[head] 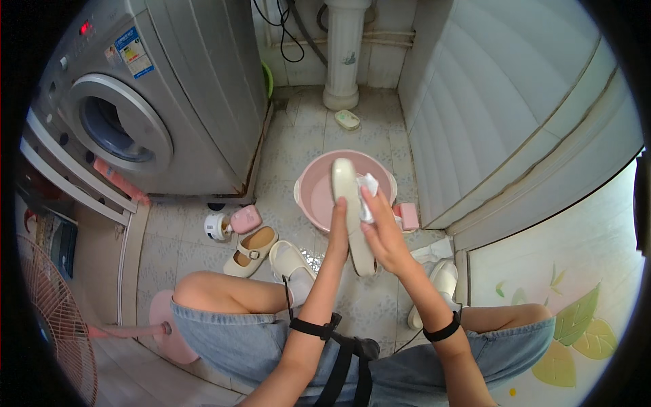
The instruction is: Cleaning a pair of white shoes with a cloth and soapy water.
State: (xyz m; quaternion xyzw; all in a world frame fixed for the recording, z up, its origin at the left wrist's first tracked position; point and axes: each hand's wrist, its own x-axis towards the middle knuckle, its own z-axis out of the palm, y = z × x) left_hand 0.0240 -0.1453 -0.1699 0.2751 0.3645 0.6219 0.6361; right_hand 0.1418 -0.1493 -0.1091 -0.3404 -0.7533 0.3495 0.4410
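Note:
A cream-coloured shoe (pixel 362 254) is held up over the near side of a pink plastic basin (pixel 320 203), its side towards me. My left hand (pixel 339 226) grips it from the left, thumb along the shoe. In my right hand (pixel 385 234) is a crumpled white wipe or tissue (pixel 367 188), close against the shoe's right side; whether it touches is hard to tell. The matching cream shoe (pixel 254 250), with a buckled strap and tan insole, rests on the tiled floor left of the basin.
A washing machine (pixel 193 127) stands at left, with a pink bottle (pixel 246 219) and white jar (pixel 217 226) before it. Right of the basin lie a pink box (pixel 408 216) and a white cloth (pixel 432 250). Beyond are a soap dish (pixel 347 119) and pedestal (pixel 343 56). A fan (pixel 56 325) stands near left.

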